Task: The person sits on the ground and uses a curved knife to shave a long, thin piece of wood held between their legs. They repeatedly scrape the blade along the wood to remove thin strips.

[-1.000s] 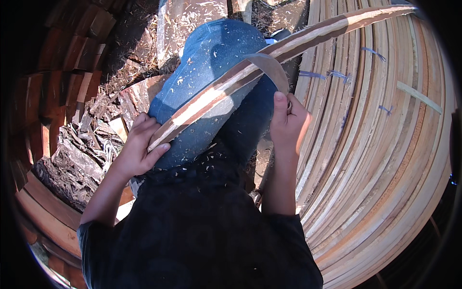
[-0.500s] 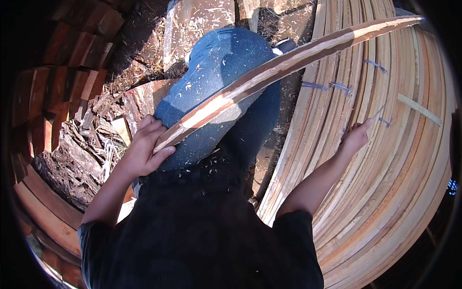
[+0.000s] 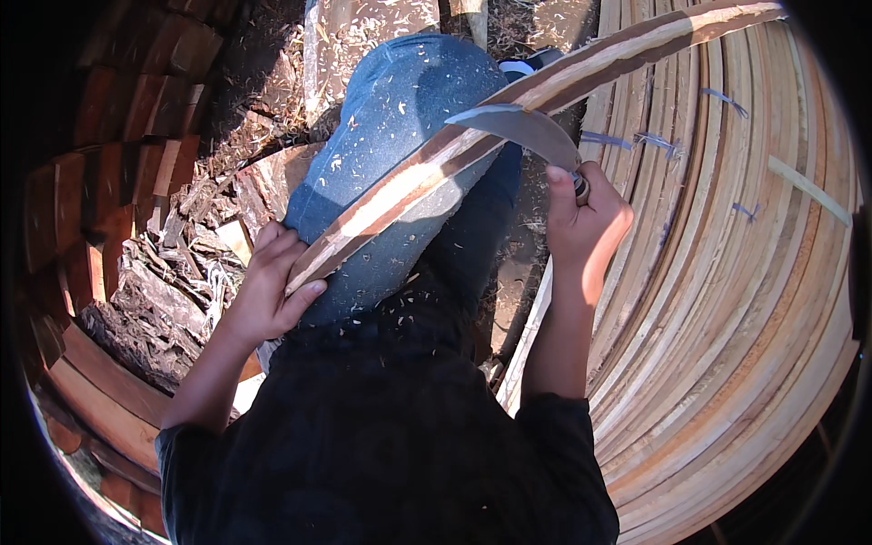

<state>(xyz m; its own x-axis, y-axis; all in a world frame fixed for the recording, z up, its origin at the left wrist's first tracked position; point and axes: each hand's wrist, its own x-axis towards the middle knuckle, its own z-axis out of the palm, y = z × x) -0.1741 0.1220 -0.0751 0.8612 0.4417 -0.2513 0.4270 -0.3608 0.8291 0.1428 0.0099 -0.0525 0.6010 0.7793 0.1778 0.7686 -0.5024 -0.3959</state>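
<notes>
A long wooden strip [image 3: 391, 198] with dark bark-like bands and a pale middle slants across my jeans-covered thigh to the upper right. My left hand [image 3: 271, 282] is closed round its near end, thumb on top. In my right hand [image 3: 589, 218] is a sickle-shaped knife [image 3: 531, 132], its handle mostly hidden by the fingers. The curved blade reaches left over the strip, with its tip above the strip's pale face. Whether the blade touches the wood, I cannot tell.
On the right lies a broad stack of long pale wooden strips [image 3: 718, 300], with purple ties [image 3: 654, 141] among them. Cut wooden blocks [image 3: 118, 173] are piled at the left. Bark scraps [image 3: 163, 291] and shavings cover the ground beside my leg.
My right hand has swung left from over the stacked strips, bringing the knife to the wooden strip. My left hand keeps its hold on the near end.
</notes>
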